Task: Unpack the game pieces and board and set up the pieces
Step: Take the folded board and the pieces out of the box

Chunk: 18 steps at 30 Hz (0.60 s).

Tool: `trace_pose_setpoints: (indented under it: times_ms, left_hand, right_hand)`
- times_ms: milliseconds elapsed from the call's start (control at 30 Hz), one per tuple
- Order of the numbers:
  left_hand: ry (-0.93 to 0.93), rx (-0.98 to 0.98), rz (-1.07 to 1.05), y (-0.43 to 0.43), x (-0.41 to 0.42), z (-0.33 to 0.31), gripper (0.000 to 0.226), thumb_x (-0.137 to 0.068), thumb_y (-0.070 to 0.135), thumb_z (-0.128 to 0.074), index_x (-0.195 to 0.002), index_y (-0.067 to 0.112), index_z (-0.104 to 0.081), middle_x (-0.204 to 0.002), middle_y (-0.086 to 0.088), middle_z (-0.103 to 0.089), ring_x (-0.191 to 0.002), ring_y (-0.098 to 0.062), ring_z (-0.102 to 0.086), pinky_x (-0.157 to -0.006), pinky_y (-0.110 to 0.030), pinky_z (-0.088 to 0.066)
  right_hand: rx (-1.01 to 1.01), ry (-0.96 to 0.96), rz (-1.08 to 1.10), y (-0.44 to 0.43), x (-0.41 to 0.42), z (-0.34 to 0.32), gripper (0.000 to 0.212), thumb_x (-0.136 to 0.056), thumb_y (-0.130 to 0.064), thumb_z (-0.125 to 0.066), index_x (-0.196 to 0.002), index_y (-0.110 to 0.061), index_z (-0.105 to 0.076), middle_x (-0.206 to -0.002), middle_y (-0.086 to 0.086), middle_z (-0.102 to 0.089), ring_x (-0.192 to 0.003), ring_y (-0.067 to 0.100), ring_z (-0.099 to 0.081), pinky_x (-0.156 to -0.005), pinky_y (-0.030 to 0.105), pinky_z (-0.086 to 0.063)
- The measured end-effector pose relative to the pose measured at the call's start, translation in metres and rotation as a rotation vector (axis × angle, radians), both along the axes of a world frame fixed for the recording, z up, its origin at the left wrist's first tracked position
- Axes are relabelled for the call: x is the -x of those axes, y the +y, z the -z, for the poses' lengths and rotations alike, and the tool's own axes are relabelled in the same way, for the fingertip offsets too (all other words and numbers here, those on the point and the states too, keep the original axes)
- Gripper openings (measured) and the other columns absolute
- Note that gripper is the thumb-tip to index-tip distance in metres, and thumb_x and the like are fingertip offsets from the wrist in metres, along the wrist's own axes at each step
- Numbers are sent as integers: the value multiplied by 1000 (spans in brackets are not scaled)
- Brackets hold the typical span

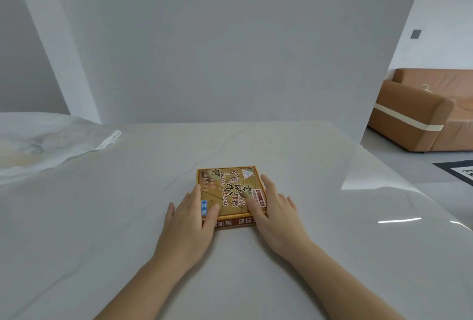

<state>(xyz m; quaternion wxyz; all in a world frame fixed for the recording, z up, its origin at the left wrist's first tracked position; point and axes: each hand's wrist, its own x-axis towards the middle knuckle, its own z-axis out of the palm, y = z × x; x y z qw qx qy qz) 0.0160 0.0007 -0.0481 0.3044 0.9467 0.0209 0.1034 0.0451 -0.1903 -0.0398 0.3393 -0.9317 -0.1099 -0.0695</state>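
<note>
Right now a flat game box (230,189), yellow-brown w/ "Chinese Chess" printed on the lid, lies closed on the pale marble-look bench (102,217), roughly mid-bench and near the person's edge. Both hands are on the box. Left hand (190,217) lies flat at the box's left side, fingers spread a bit, thumb laid over the lid's near-left corner; palm rests on the bench just beside the box. Right hand (275,213) mirrors it at the box's right side: fingers run along the right edge, thumb across the lid's near-right corner. Neither hand is closed around the box; both are pressed open against it, so it sits between them, not lifted. Red strip w/ white characters shows on the box's near wall, partly hidden by the hands. Well left of the box, at the bench's far-left end, lies a crumpled white plastic bag (51,140). Far right of the box, beyond the bench, stands a tan sofa (419,109) on the floor.
</note>
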Motion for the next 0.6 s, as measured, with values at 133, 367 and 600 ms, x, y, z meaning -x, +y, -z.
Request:
trace_pose_setpoints:
  times_ms: [133,367,600]
  left_hand:
    - [-69,124,56,0,6,-4,71,-92,57,-29,-151,31,-1,-152,10,-30,-141,-11,-23,-117,-44,-19]
    - [-275,135,179,0,14,-17,103,-76,56,-63,-147,42,10,-158,12,-10,-140,-12,-26,-111,-44,-33]
    - [-501,115,177,6,16,-23,90,-83,16,-70,-147,45,-13,-158,14,1,-138,10,-12,-107,-15,-29]
  right_hand:
    - [-169,-72,-47,2,5,-2,59,-98,-48,-40,-150,-31,-17,-144,-16,-45,-133,10,-42,-114,46,-27]
    - [-358,-209,-37,2,13,-13,63,-93,-55,-34,-152,-36,-19,-156,-14,-29,-143,1,-25,-116,41,-28]
    - [-465,-205,-167,2,20,-19,62,-92,-51,-32,-150,-30,-27,-157,-11,-29,-144,0,-23,-119,35,-25]
